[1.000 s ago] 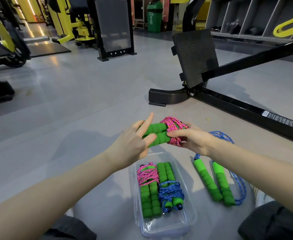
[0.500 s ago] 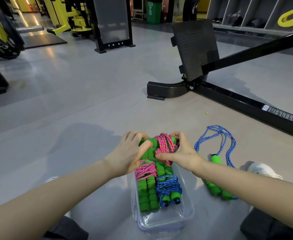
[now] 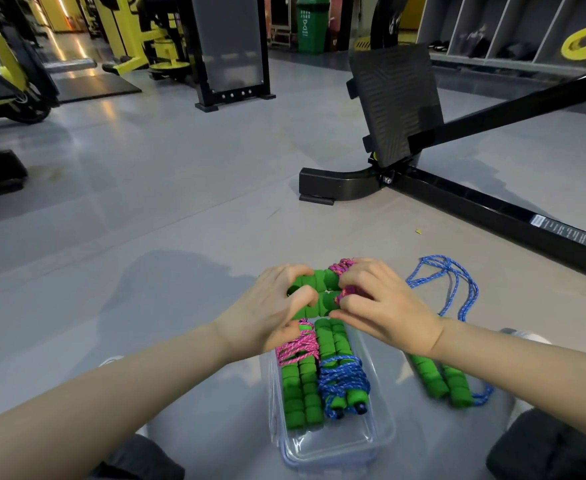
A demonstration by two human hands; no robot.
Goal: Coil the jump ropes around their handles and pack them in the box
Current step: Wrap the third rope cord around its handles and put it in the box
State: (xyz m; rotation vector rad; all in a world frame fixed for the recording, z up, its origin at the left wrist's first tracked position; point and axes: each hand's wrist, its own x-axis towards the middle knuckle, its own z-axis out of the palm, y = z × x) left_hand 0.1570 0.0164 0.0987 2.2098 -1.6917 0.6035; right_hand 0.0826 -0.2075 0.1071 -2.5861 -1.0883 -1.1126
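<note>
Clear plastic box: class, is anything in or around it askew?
The pink jump rope with green foam handles, gripped by left hand and right hand, lies across the far end of the clear box; the packed pink bundle and blue bundle lie lengthwise. A blue rope lies uncoiled beside it.

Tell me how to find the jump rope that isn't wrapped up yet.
Start at the long black machine frame, then come nearer to the clear box. Right of it lies the blue jump rope. Only its cord trails loose on the floor; the others are wound round their handles.
</note>
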